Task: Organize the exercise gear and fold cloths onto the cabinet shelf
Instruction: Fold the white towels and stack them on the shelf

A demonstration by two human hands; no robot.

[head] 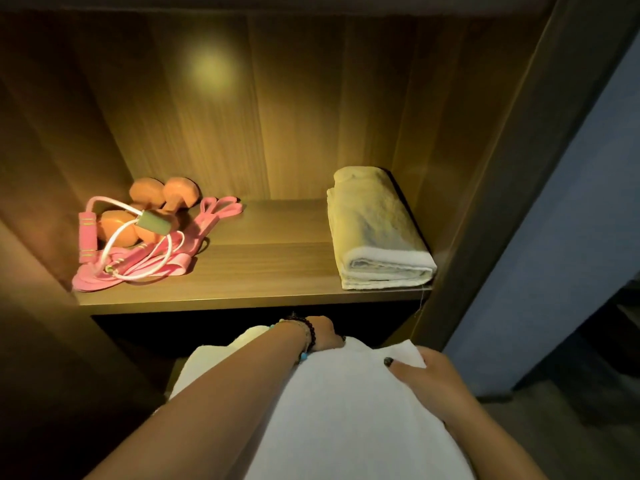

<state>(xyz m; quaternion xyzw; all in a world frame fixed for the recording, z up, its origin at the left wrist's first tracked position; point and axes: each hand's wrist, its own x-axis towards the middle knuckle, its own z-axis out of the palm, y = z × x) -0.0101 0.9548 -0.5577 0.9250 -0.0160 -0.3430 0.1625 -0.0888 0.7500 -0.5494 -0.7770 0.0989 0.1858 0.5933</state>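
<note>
A white cloth (346,403) is spread below the cabinet shelf (263,275), close to me. My left hand (323,332) grips its far edge, fingers curled over it and partly hidden. My right hand (429,379) holds the cloth's right corner with the thumb on top. On the shelf's right side lies a folded cream towel (377,233). At the shelf's left sit two orange dumbbells (156,209), a pink skipping rope (104,237) and pink resistance bands (204,220) in a heap.
The cabinet's wooden side panel (491,174) stands at the right, with a blue wall (561,258) beyond it. A dark compartment (207,334) opens under the shelf. Bare shelf board lies between the gear and the towel.
</note>
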